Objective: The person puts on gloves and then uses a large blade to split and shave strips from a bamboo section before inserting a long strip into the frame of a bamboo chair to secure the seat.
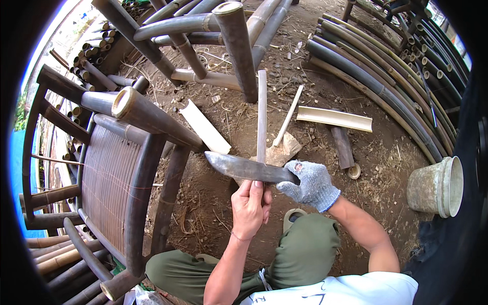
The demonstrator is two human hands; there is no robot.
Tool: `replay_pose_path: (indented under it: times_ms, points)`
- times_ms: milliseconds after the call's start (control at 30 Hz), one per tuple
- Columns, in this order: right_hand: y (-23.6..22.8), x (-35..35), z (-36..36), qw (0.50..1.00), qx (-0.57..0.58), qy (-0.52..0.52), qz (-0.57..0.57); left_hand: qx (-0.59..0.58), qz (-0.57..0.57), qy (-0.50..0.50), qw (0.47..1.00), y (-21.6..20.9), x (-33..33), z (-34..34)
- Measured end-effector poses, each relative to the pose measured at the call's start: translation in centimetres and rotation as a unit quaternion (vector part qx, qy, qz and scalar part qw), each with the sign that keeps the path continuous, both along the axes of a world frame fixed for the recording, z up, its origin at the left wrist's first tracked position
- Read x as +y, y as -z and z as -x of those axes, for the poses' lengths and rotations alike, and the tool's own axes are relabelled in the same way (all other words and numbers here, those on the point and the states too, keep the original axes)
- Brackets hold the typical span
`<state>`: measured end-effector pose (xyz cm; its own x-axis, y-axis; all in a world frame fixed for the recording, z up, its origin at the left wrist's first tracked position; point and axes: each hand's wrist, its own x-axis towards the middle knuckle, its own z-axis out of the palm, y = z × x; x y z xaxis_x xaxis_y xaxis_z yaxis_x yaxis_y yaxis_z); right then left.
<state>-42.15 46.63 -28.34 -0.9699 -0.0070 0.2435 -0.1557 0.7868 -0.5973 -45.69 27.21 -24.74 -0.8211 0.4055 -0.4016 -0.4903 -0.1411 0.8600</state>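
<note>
In my right hand (310, 185), which wears a grey knit glove with a hole in it, is the handle of a machete (244, 168). The broad dark blade points left and lies across a narrow bamboo strip (262, 114). My bare left hand (248, 208) grips the strip's near end just below the blade, thumb on top. From there the strip runs away from me past a pale wooden block (287, 148). A second thin bamboo strip (288, 116) leans on that block.
Split bamboo pieces (206, 128) (334, 118) lie on the dirt floor beside a short dark bamboo tube (341, 147). A bamboo chair (109, 168) stands at left, another bamboo frame (236, 51) ahead. Long poles (376, 76) and a dirty bucket (432, 187) are at right.
</note>
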Motion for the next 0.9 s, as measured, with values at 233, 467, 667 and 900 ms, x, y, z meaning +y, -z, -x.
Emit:
replay_pose_path:
  times_ms: [233, 467, 667, 900]
  points:
    - [0.2, 1.2, 2.2, 0.998, -0.005, 0.064, -0.01, 0.01, 0.023, 0.011, 1.0, 0.0, -1.8, -2.2]
    - [0.1, 11.0, 5.9, 0.914, -0.146, 0.319, 0.204, -0.001, -0.084, 0.063, 0.994, -2.3, -5.7, -7.2]
    - [-1.5, 1.9, 1.7, 0.816, -0.238, 0.092, 0.518, 0.191, 0.005, -0.251, 0.949, 4.1, 0.5, 1.0]
    - [-2.3, -1.4, 4.2, 0.737, -0.143, 0.206, 0.627, 0.528, 0.221, -0.051, 0.819, 5.7, 3.0, 0.8]
